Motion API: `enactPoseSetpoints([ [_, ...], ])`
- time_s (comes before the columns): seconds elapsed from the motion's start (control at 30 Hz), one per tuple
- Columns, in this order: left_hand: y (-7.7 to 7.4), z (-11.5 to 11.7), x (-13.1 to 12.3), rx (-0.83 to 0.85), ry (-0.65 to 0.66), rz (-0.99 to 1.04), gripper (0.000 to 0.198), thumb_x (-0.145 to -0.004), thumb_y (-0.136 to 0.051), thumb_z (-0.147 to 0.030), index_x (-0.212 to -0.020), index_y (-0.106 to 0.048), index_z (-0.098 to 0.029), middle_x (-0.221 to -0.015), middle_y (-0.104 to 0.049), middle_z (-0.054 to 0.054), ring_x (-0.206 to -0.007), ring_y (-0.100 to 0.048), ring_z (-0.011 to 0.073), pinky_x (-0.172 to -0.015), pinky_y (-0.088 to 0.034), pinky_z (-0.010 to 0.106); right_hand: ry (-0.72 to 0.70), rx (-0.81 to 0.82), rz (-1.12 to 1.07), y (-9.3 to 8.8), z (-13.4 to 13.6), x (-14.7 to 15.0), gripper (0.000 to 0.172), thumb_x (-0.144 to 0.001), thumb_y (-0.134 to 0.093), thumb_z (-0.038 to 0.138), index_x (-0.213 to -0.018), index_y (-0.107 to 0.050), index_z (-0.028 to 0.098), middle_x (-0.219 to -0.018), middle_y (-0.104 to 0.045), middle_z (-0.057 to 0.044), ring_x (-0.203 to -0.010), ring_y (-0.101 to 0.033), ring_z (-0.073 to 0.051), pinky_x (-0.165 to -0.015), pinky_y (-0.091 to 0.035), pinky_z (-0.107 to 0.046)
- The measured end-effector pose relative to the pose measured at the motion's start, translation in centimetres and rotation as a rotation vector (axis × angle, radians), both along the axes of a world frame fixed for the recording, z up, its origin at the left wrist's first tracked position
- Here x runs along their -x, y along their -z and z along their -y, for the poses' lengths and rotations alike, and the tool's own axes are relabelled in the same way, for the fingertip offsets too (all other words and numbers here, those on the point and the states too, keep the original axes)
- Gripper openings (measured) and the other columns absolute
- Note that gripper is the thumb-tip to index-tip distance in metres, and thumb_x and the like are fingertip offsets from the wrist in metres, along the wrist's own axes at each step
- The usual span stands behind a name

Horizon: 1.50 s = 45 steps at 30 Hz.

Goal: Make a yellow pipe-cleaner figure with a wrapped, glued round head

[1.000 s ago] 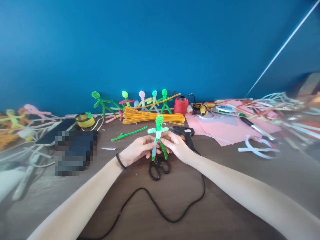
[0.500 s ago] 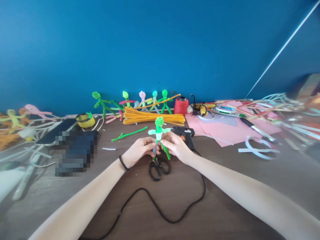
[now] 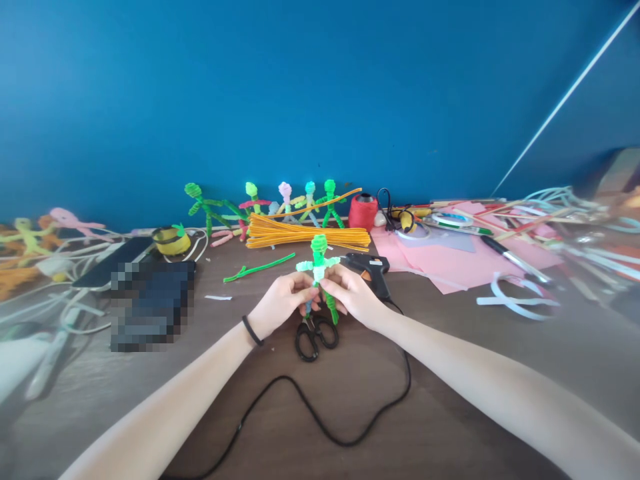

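Head view, closest in: a thin black cord [image 3: 345,443] snakes across the brown wood-look table [image 3: 280,440], bending up toward the right.
Black-handled scissors: the scissors [image 3: 327,333] lie just beyond the cord, loops toward us, blades mostly hidden behind the hands.
Left hand: here's the left hand [image 3: 283,300], black band [image 3: 251,331] at the wrist, thumb and fingers pinching the blue-grey leg.
Right hand: and the right hand [image 3: 354,293] matches it, thumb and fingers closed on the top of the green leg, the two thumbs nearly meeting.
Fuzzy pipe-cleaner figure: centre stage, the little fuzzy pipe-cleaner figure [image 3: 319,248] stands upright between both hands, green head up, pale mint arms spread, legs hanging over the scissors.
Black glue gun: just beyond the right hand, the glue gun [image 3: 371,263] lies on its side.
Bent green stem: out past the left hand, a fuzzy green stem [image 3: 260,268] lies flat.
Orange bundle: behind the figure, a sheaf of orange pipe cleaners [image 3: 307,235] stretches crosswise, one strand sticking up.
Red spool: right of the bundle, a spool of red thread [image 3: 363,213] sits upright near pink paper sheets [image 3: 435,263].
Blue wall: at the very back, more pipe-cleaner people [image 3: 329,190] line up against the plain blue wall [image 3: 300,87].
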State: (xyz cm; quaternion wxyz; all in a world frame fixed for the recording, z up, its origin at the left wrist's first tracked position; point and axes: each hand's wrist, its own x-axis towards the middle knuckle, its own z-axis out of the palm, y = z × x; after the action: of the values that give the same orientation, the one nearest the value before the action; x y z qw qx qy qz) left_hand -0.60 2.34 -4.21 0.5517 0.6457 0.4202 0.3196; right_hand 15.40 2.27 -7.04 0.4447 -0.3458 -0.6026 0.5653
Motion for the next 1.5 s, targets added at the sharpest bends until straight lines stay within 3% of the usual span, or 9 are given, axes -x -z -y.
enactPoseSetpoints([
  [0.37,0.22,-0.04,0.02,0.021,0.034,0.022,0.023,-0.070,-0.061,-0.034,-0.074,-0.055,-0.012,-0.062,-0.057,0.001,-0.057,-0.056,0.0110,-0.047,-0.045,0.020,0.000,-0.059,0.004,0.29,-0.01,-0.02,0.020,-0.080,-0.052,0.036,-0.082,-0.042,0.019,-0.058,-0.051,0.006,-0.033,-0.037,-0.002,-0.028,-0.027,-0.014],
  [0.6,0.05,0.24,0.07,0.164,0.001,0.140,0.029,-0.075,-0.054,-0.039,-0.081,-0.058,-0.011,-0.070,-0.060,0.005,-0.061,-0.057,0.0120,-0.050,-0.046,0.021,-0.060,-0.069,-0.023,0.43,0.00,0.01,0.019,-0.082,-0.050,0.036,-0.089,-0.042,0.020,-0.059,-0.051,0.005,-0.036,-0.038,-0.003,-0.028,-0.027,-0.014],
  [1.03,0.07,0.17,0.28,0.242,0.021,0.178,0.017,-0.071,-0.060,-0.030,-0.076,-0.058,-0.013,-0.069,-0.058,0.002,-0.064,-0.055,0.0105,-0.054,-0.043,0.020,-0.085,-0.052,-0.063,0.19,-0.01,0.12,0.019,-0.082,-0.051,0.035,-0.089,-0.042,0.020,-0.064,-0.053,0.003,-0.045,-0.047,-0.005,-0.031,-0.030,-0.013],
  [1.37,0.50,-0.07,0.24,0.070,0.060,0.069,0.025,-0.068,-0.063,-0.036,-0.069,-0.055,-0.012,-0.064,-0.054,0.001,-0.059,-0.051,0.0095,-0.050,-0.042,0.020,-0.092,-0.045,-0.035,-0.03,0.07,0.08,0.023,-0.080,-0.052,0.039,-0.087,-0.043,0.019,-0.063,-0.053,0.003,-0.048,-0.049,-0.007,-0.031,-0.030,-0.013],
  [1.5,0.23,0.37,-0.18,-0.024,0.004,-0.002,0.025,-0.070,-0.060,-0.036,-0.065,-0.053,-0.012,-0.061,-0.052,0.000,-0.055,-0.049,0.0090,-0.047,-0.041,0.020,-0.090,-0.029,-0.035,-0.06,0.04,0.10,0.023,-0.079,-0.052,0.039,-0.086,-0.042,0.019,-0.061,-0.052,0.004,-0.044,-0.044,-0.006,-0.031,-0.030,-0.014],
])
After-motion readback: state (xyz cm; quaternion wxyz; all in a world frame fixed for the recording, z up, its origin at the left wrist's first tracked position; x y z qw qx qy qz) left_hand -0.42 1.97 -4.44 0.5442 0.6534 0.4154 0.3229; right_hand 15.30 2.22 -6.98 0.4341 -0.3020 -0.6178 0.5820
